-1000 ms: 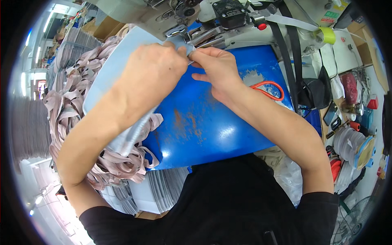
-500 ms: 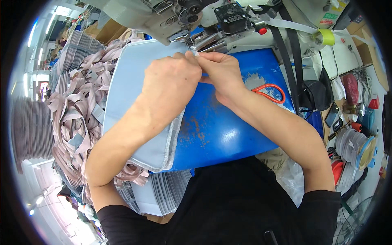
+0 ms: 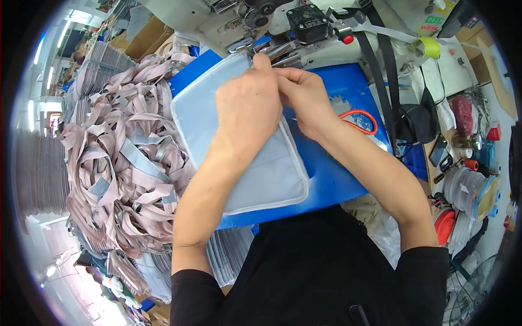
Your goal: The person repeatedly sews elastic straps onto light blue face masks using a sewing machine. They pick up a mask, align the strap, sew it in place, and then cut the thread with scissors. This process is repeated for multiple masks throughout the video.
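Note:
My left hand (image 3: 247, 100) is closed on the upper part of a light grey-blue fabric panel (image 3: 261, 179) with a piped edge, just below the metal presser foot (image 3: 239, 46) of a sewing machine (image 3: 261, 13). My right hand (image 3: 307, 100) is closed beside it at the panel's edge, its fingertips partly hidden behind my left hand, so what they pinch is unclear. The panel lies on a scratched blue table plate (image 3: 337, 179). An orange looped handle (image 3: 370, 117) sits on the plate right of my right hand.
A heap of pink-grey fabric strips (image 3: 125, 152) covers the left side, with stacked grey panels (image 3: 41, 168) beyond. Black straps (image 3: 380, 76) hang at the machine's right. A yellow tape guide (image 3: 429, 48), spools (image 3: 465, 193) and small tools crowd the right bench.
The panel has swung right and down across the blue plate, uncovering more strips at left. My left forearm has moved right with it. My right hand has shifted slightly right and down.

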A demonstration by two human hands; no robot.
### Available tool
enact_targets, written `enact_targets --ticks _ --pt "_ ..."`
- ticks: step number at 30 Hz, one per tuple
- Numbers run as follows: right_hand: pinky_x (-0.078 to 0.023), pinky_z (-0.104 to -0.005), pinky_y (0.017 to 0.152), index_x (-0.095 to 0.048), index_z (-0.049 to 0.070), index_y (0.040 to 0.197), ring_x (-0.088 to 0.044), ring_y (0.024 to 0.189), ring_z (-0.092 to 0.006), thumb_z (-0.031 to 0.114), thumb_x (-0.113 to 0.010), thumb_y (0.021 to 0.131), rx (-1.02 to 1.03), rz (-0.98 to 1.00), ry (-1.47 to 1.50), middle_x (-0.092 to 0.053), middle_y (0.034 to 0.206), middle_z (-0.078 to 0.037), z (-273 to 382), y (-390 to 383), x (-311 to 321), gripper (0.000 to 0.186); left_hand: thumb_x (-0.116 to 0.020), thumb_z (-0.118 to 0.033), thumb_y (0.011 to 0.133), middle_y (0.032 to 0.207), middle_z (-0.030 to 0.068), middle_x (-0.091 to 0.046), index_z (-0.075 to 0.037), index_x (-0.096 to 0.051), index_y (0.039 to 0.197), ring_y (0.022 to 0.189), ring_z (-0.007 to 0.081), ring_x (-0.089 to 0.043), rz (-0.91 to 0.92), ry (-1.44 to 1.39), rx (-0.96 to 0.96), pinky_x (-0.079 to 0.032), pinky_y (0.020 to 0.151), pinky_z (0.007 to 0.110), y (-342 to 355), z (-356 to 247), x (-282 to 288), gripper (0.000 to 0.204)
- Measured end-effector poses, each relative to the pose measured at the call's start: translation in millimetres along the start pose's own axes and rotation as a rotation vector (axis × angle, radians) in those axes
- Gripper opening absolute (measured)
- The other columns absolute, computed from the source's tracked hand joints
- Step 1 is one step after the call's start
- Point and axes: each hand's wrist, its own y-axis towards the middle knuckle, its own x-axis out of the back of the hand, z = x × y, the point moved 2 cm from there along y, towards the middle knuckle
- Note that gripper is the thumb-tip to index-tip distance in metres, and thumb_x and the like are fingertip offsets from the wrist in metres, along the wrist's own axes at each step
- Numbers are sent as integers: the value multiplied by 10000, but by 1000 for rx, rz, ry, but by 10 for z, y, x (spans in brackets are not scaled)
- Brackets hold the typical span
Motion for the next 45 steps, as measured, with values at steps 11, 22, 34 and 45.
enact_targets --ticks 11,22,34,45 --pt "-517 -320 705 -654 12 1263 -636 723 -167 199 -664 1025 421 61 -796 -685 879 -90 -83 -390 110 302 -637 -118 1012 1214 214 -658 -19 -561 1450 1117 296 -660 -317 -425 195 -510 973 380 -826 757 -336 456" --pt "-557 -274 867 -618 -42 1346 -681 983 -100 158 -577 1082 55 201 65 -733 1139 -82 -119 -379 58 334 -605 -152 1053 1453 128 -611 38 -452 1557 1281 181 -595 -363 -1310 754 -430 1121 319 -1806 1139 -282 560" --pt "-466 -230 667 -666 -6 1241 -578 743 -60 263 -594 1088 179 142 -95 -656 895 -1 62 -113 177 318 -655 -115 1033 1401 121 -648 45 -464 1541 1216 162 -627 -365 -1273 639 -463 1075 308 -1431 1413 -84 566" --pt "-349 -222 505 -684 72 979 -466 581 -31 365 -691 1042 446 -90 133 -556 689 58 464 9 581 299 -652 -138 1041 1394 115 -650 31 -489 1526 1215 163 -630 -372 -1331 681 -470 1063 301 -1418 1325 1 539"
